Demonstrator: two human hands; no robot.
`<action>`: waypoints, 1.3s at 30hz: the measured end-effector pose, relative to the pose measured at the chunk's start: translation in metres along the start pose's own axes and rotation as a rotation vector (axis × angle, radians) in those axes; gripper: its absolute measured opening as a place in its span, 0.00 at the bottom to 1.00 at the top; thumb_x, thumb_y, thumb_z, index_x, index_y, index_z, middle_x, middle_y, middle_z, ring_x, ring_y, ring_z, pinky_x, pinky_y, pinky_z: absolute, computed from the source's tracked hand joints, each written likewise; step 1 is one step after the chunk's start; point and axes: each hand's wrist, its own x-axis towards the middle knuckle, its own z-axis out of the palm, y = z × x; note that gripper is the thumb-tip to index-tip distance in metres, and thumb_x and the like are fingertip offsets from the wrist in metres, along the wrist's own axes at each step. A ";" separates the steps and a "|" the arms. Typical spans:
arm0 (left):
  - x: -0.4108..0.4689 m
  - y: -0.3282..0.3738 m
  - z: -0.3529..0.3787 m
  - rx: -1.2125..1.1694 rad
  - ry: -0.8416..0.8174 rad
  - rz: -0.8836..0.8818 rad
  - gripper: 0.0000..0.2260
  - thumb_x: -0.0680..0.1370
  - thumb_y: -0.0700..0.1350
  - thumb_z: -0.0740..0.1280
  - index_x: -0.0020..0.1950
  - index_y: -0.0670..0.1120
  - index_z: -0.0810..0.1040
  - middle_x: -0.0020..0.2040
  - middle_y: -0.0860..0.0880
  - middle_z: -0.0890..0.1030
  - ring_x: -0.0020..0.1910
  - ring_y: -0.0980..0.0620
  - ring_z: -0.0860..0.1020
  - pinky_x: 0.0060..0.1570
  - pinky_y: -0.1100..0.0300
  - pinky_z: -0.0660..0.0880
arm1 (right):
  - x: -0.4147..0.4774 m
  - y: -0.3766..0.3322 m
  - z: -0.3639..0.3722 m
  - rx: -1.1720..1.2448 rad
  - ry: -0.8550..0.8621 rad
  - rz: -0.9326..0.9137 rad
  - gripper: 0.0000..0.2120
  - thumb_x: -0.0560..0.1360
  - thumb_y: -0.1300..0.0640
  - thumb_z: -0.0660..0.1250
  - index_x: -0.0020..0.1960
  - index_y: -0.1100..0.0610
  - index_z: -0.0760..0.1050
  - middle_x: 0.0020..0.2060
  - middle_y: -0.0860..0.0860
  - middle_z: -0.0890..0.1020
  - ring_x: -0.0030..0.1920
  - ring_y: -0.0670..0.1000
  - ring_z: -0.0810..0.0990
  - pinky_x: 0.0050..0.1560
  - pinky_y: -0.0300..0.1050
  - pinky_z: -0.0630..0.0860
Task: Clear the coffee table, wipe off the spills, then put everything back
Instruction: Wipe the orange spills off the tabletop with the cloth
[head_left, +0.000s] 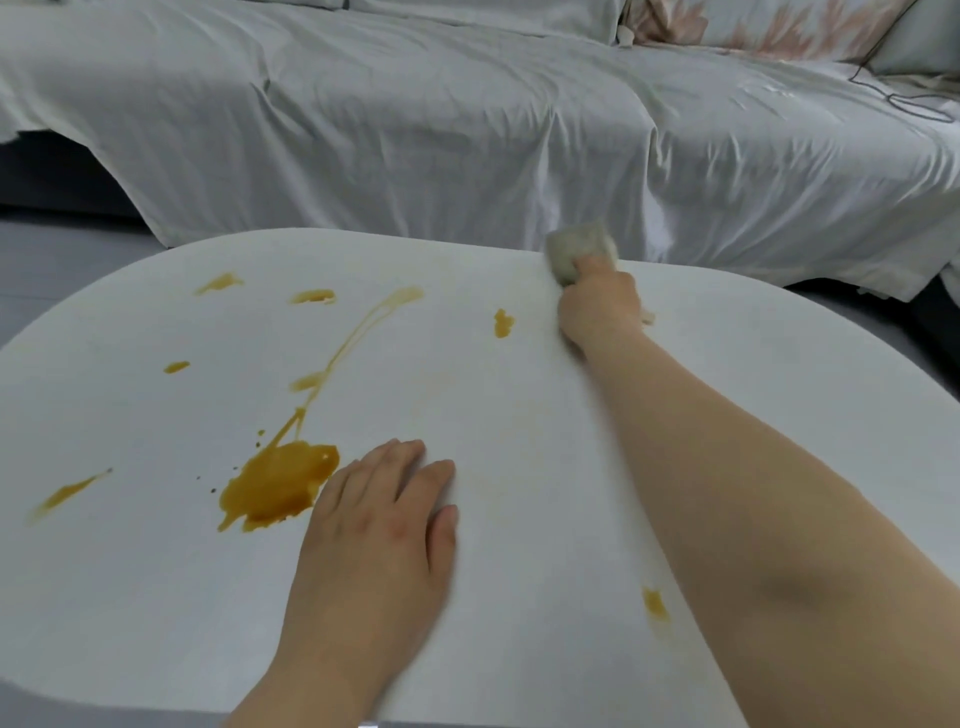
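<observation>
Sofa (467, 119) under a pale sheet fills the top of frame; below it the white oval tabletop (519, 415) takes up the rest, w/ nothing standing on it, so the clearing step looks done. Wiping is underway but early, I'd say. Right hand (597, 306), upper centre-right at the tabletop's far edge, has its grip closed around a grey-green cloth (579, 249) pressed to the surface. Left hand (379, 519), lower centre, lies flat w/ fingers spread, grip wide, holding nothing, just beside the big orange-brown puddle (280, 483). Still to wipe: that puddle, the long thin streak (363, 327) running up from it, several drips along the upper left, a spot (503, 322) near the right hand, a streak (67, 491) at far left & a small smear (654, 603) at lower right. Putting things back hasn't begun; the items aren't in view.
</observation>
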 end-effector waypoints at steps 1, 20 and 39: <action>0.000 0.000 0.000 -0.002 0.002 -0.002 0.17 0.71 0.49 0.55 0.49 0.46 0.80 0.51 0.45 0.83 0.53 0.44 0.80 0.56 0.55 0.59 | -0.009 -0.009 0.007 0.026 -0.025 -0.073 0.22 0.73 0.65 0.53 0.66 0.55 0.66 0.62 0.63 0.71 0.61 0.63 0.70 0.62 0.52 0.67; -0.002 0.007 -0.004 0.025 0.045 -0.006 0.18 0.70 0.46 0.54 0.46 0.44 0.82 0.47 0.44 0.84 0.48 0.43 0.82 0.52 0.54 0.73 | -0.088 0.039 -0.015 0.142 -0.224 -0.584 0.21 0.73 0.67 0.59 0.64 0.55 0.71 0.67 0.54 0.71 0.67 0.55 0.68 0.69 0.41 0.59; -0.002 0.006 0.002 -0.055 -0.001 -0.055 0.15 0.77 0.44 0.56 0.59 0.45 0.77 0.62 0.44 0.76 0.64 0.43 0.71 0.64 0.49 0.63 | -0.117 0.131 -0.084 0.065 -0.009 -0.099 0.21 0.74 0.64 0.58 0.66 0.54 0.69 0.68 0.54 0.71 0.67 0.56 0.68 0.68 0.45 0.61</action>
